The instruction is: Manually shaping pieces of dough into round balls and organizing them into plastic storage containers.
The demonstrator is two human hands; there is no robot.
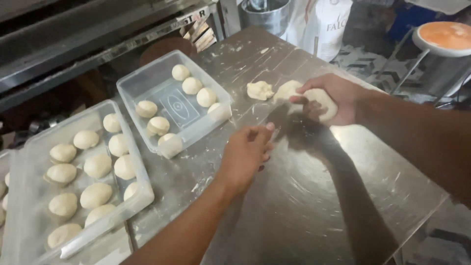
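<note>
We see the steel desk (pixel 314 196) filling most of the view, its surface scratched and dusted with flour, with a broad bare stretch below and to the right of both hands that runs to the desk's right edge and near corner. To the left of our left hand (pixel 248 152) lies the nearer clear plastic tray (pixel 22 196), hanging toward the desk's left edge and packed with rows of round dough balls (pixel 95 195). Just above that hand sits the second clear tray (pixel 147 78), its near corner close to the fingertips, with more dough balls ranged along its two sides and an open strip down its middle. Our right forearm comes in from the right edge, slanting up and leftward, and our right hand (pixel 328 98) curls around a big lump of dough (pixel 289 91), fingers draped over its top and thumb tucked beneath, grasping it just above the desk. Our left arm rises from the bottom edge, wrist straight, and the left hand hovers loosely curled with fingers bent inward, released and holding nothing, close below and to the left of the right hand. A small torn piece of dough (pixel 260 91) rests on the desk just left of the big lump, apart from both trays.
</note>
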